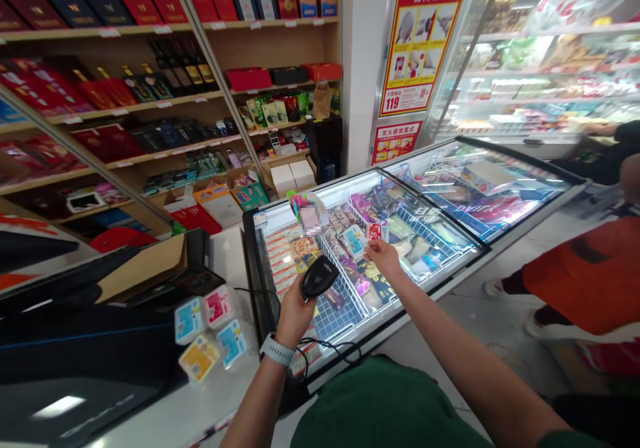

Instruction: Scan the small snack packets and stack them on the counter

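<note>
My left hand (295,311), with a pale watch band at the wrist, is wrapped around a black handheld barcode scanner (319,277). The scanner's head is over the glass of the chest freezer (251,255). Farther right, the closed fingertips of my right hand (384,259) pinch the right edge of a small clear plastic tub with a blue label (354,241). Just above those fingers shows a small red-and-white packet (375,232); whether they touch it too, I cannot tell. On the white counter at left are a pink-labelled tub (218,305), a yellow-labelled tub (200,359) and two blue-labelled tubs (233,343).
Inside the freezer, wire baskets (345,288) hold bagged goods. The scanner's black cable (340,347) loops by the near edge. A dark monitor (75,361) and an open carton (155,268) flank the counter. Shelves (165,101) line the back; a person in orange (585,275) is at right.
</note>
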A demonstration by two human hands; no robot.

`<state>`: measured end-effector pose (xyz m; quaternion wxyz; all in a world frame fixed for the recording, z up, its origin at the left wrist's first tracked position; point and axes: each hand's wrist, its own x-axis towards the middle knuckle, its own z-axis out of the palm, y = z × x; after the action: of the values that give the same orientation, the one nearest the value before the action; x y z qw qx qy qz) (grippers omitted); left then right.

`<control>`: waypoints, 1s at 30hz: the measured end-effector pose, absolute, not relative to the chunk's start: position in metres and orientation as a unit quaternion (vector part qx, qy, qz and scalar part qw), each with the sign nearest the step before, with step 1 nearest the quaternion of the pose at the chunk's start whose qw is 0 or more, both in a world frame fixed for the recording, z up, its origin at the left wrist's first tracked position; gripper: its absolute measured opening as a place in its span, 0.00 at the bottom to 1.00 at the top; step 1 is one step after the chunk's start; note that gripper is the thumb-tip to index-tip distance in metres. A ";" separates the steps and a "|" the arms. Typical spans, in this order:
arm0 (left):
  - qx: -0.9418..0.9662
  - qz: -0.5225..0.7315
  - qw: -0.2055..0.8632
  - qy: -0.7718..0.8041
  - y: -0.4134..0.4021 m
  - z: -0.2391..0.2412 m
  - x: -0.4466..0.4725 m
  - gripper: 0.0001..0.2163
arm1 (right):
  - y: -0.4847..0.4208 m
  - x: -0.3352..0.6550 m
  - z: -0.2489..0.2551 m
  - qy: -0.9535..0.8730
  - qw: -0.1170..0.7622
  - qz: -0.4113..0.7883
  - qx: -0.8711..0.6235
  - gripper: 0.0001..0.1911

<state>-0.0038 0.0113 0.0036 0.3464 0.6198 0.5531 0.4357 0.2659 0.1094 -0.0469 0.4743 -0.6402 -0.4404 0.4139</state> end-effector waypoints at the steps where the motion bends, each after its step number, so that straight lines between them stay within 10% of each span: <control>1: 0.623 0.437 0.346 0.548 0.011 0.003 -0.007 0.21 | 0.108 0.263 -0.047 -0.438 0.475 0.413 -0.641 0.12; 30: 0.635 0.439 0.355 0.528 0.009 -0.005 -0.014 0.24 | 0.090 0.231 -0.031 -0.475 0.498 0.407 -0.601 0.13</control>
<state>-0.0136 0.0094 -0.0048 0.3546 0.6347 0.5277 0.4392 0.2315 0.0902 -0.0309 0.4983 -0.6006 -0.4751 0.4065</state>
